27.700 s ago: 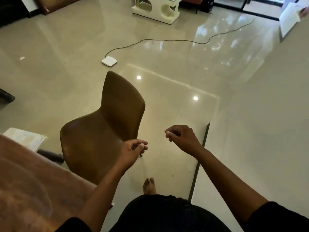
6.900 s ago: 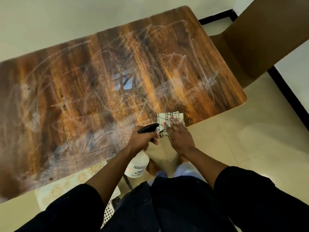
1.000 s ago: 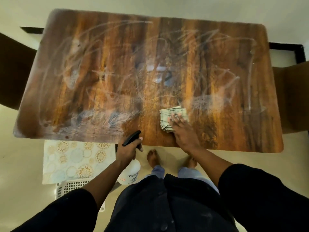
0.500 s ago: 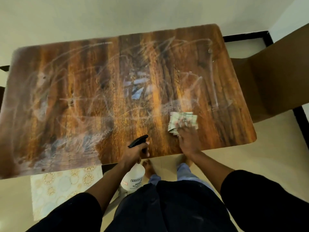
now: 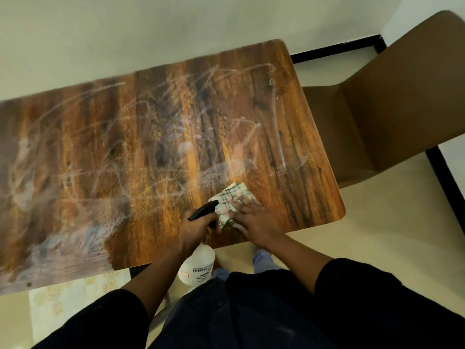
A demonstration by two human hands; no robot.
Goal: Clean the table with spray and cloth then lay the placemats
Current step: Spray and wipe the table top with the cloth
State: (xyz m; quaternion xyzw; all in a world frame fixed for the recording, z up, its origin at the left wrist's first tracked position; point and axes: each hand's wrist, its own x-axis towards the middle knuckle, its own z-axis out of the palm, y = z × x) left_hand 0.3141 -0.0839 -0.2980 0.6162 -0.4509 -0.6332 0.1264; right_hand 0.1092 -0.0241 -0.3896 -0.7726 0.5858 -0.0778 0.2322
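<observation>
Head view: right hand (image 5: pixel 254 217) flat on the checked cloth (image 5: pixel 232 197), fingers straight, pressing it to the table (image 5: pixel 151 147) near the front edge, toward the right end. Left hand (image 5: pixel 198 229) is clenched round the neck of the spray bottle (image 5: pixel 197 268), black nozzle up by the cloth, bottle body hanging below the table edge. Vs half a sec ago the cloth has slid nearer the front edge and closer to the left hand; a sec ago it sat more mid-table, so the wipe is working back & forth along the front right strip. Wet streaks cover most of the top, w/ a foamy patch at front left not yet wiped off, so cleaning prob. isn't done. Patterned placemats (image 5: pixel 75 298) lie on the floor under the table's front left, untouched. Brown chair (image 5: pixel 390 109) at the right end.
</observation>
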